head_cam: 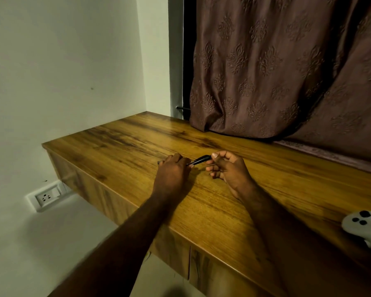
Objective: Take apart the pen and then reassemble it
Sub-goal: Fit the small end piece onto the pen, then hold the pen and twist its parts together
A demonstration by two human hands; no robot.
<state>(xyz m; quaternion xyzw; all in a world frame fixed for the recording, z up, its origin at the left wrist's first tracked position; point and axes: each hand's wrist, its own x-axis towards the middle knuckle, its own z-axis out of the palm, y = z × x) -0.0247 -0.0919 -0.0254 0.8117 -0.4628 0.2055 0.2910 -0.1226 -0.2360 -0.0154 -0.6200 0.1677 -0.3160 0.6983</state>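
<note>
Two hands hold a black pen (199,160) just above the wooden table (234,200): the left hand (172,168) pinches its lower end, the right hand (227,168) fingers grip its upper end.

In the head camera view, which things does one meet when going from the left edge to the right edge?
Wall socket → left hand → dark pen part held between both hands → right hand → white controller at the right edge of the wooden desk.
</note>
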